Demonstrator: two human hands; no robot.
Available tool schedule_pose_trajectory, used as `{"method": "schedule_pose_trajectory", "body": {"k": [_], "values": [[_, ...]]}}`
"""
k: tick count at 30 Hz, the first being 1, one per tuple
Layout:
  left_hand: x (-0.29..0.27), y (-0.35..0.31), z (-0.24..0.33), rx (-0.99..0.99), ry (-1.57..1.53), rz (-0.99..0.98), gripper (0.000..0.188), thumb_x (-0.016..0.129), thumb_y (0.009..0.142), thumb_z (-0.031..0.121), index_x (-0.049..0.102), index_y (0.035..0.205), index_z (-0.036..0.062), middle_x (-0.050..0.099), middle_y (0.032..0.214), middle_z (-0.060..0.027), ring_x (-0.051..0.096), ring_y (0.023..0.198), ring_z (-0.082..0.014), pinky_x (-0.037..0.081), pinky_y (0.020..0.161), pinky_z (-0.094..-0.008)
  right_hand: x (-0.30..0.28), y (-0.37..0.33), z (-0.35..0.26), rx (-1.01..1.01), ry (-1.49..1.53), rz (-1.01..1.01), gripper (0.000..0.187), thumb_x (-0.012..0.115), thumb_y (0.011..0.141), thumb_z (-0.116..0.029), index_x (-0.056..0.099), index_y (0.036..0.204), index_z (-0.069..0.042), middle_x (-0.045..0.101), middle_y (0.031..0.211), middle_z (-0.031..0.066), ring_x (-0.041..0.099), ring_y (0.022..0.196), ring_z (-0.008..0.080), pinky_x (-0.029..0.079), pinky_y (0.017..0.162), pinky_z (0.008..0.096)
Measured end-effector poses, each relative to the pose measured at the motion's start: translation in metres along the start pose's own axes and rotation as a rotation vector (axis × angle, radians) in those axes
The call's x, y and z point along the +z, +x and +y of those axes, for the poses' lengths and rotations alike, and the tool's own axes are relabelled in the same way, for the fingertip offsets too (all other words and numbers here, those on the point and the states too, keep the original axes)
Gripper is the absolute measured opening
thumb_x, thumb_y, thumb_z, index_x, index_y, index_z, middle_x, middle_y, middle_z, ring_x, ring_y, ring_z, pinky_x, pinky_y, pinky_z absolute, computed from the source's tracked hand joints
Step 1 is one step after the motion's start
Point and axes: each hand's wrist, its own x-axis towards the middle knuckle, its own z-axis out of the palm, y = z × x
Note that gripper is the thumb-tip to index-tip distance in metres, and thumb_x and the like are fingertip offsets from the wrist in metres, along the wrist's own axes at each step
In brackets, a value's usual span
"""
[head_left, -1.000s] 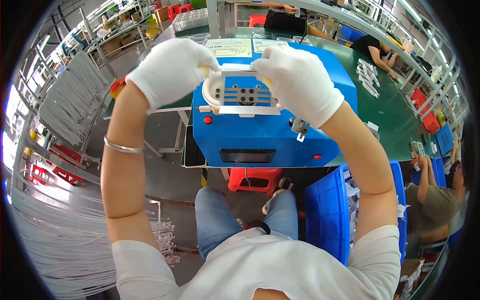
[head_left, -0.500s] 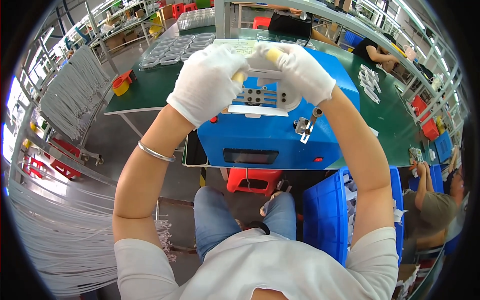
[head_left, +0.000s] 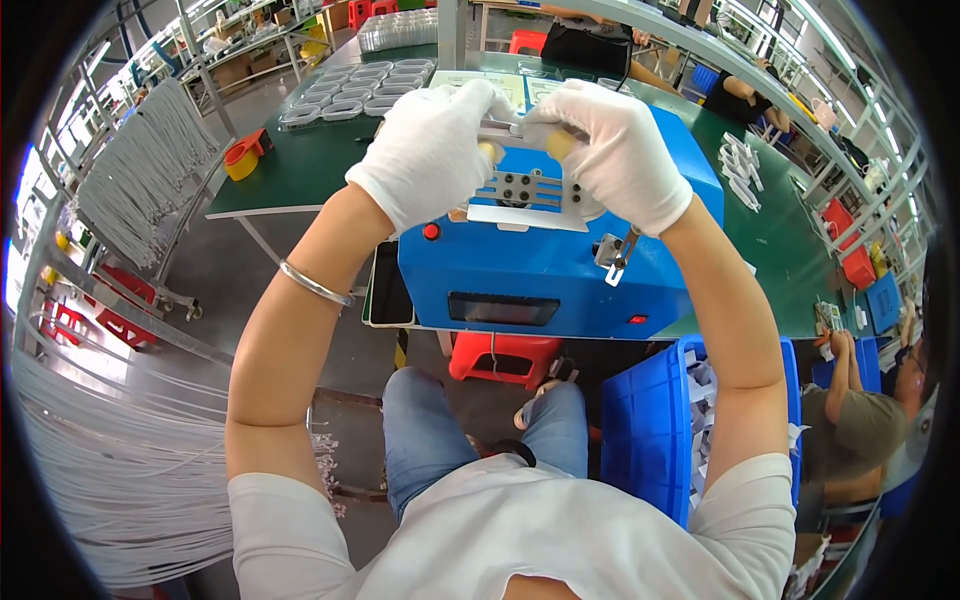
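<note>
left hand (head_left: pixel 428 152), right hand (head_left: pixel 622 150), white strip (head_left: pixel 501 131) between

White strip (head_left: pixel 502 131), partly hidden, between gloved hands (head_left: pixel 428 152) (head_left: pixel 622 150)

Left hand (head_left: pixel 430 155) shifts toward 3 o'clock since a second ago; gap to right hand (head_left: pixel 615 150) narrows, and less of the white strip (head_left: pixel 500 130) shows between them. Clear trays (head_left: pixel 350 90) at 11 o'clock now uncovered, likewise red-and-yellow object (head_left: pixel 245 157) at 10. Left glove covers the slotted metal plate's (head_left: pixel 530 190) 9 o'clock end. Red button (head_left: pixel 431 232), mostly hidden half a second back, shows fully again.
</note>
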Motion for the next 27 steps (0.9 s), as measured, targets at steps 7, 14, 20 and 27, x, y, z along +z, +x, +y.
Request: {"method": "schedule_pose_trajectory", "body": {"k": [7,14,20,27], "values": [[-0.001,0.000,0.001,-0.014,-0.002,-0.011,0.011,0.063,0.077,0.007,0.062,0.088,0.0031,0.064,0.075,-0.0143,0.064,0.064,-0.0272,0.052,0.064,-0.0371,0.005,-0.008,-0.008,-0.320,-0.504,0.047,0.016,0.058,0.078,0.003,0.059,0.093,-0.002,0.057,0.080,0.0104,0.059,0.072,0.0247,0.049,0.066,0.0290],[-0.002,-0.004,0.002,0.009,0.040,0.053,0.009,0.064,0.076,0.009,0.063,0.083,0.0043,0.063,0.076,-0.0150,0.062,0.079,-0.0291,0.049,0.072,-0.0399,0.000,0.019,-0.001,0.389,0.255,-0.211,0.013,0.061,0.086,-0.016,0.061,0.091,-0.005,0.060,0.082,0.0042,0.059,0.073,0.0137,0.050,0.071,0.0275],[0.003,-0.035,0.011,-0.105,0.129,0.548,0.028,0.061,0.081,0.003,0.060,0.109,0.0047,0.064,0.089,-0.0127,0.064,0.082,-0.0229,0.051,0.074,-0.0343,0.000,-0.003,0.020,0.445,0.505,-0.191,0.040,0.063,0.087,-0.038,0.061,0.109,-0.005,0.064,0.092,0.0087,0.064,0.086,0.0175,0.052,0.078,0.0275],[0.032,-0.073,0.034,-0.362,-0.546,0.503,0.033,0.044,0.097,0.009,0.048,0.130,0.0041,0.058,0.094,-0.0010,0.044,0.064,-0.0014,0.039,0.054,-0.0155,-0.004,-0.006,0.007,0.347,0.423,-0.251,0.042,0.064,0.087,-0.033,0.057,0.120,-0.006,0.062,0.099,0.0033,0.060,0.087,0.0140,0.051,0.081,0.0273]]}}
